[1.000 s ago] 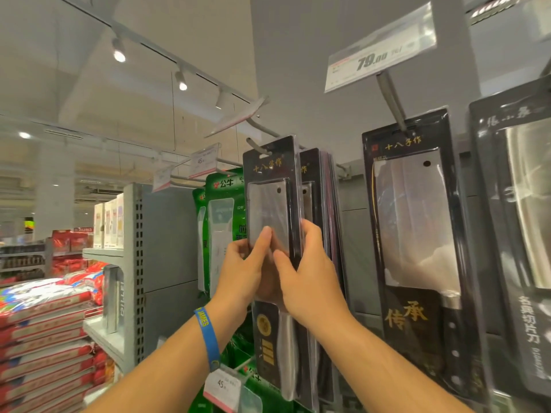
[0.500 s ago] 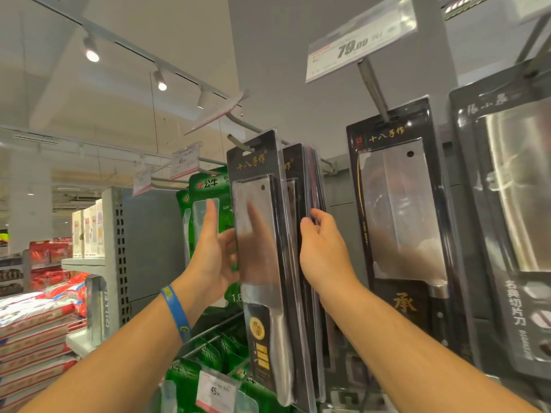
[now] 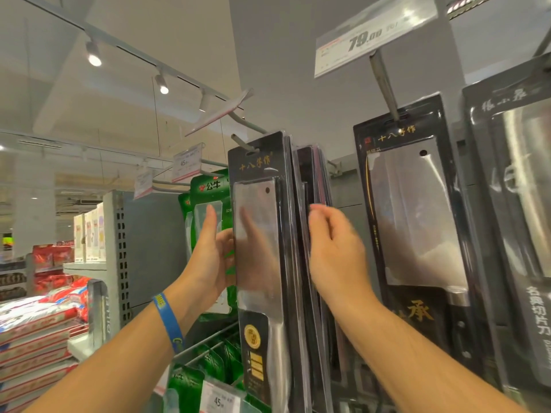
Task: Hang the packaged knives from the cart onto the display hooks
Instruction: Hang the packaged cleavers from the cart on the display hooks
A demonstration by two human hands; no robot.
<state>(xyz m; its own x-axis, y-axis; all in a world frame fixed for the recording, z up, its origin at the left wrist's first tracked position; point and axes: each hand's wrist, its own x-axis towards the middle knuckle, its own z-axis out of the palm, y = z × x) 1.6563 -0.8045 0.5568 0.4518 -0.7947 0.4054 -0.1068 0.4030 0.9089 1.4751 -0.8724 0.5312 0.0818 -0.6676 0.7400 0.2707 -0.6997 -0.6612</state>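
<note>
The front packaged knife (image 3: 262,234), a cleaver in a black card with a clear blister, hung upright from the display hook (image 3: 242,143), whose tip poked out through the slot at the card's top edge. More packaged knives (image 3: 313,180) hung close behind it on the same hook, at the left end of the grey display panel (image 3: 346,189).

The left hand (image 3: 211,257) sat at the front pack's left edge, about level with the blade. Its thumb pointed straight up, and its flat, relaxed fingers met the card's side without curling round it. A blue wristband (image 3: 168,320) circled that wrist.

The right hand (image 3: 334,248) was on the other side, beside the right edges of the packs behind the front one. Its fingers were loosely curled with the tips at those edges, but motion blur made it impossible to tell whether they pinched a pack or only touched it. The front pack therefore lay between the two hands.

Another boxed cleaver (image 3: 417,219) hung further right on the panel, under a price tag (image 3: 372,37) reading 79. Green packages (image 3: 208,198) hung to the left, behind the left hand.
</note>
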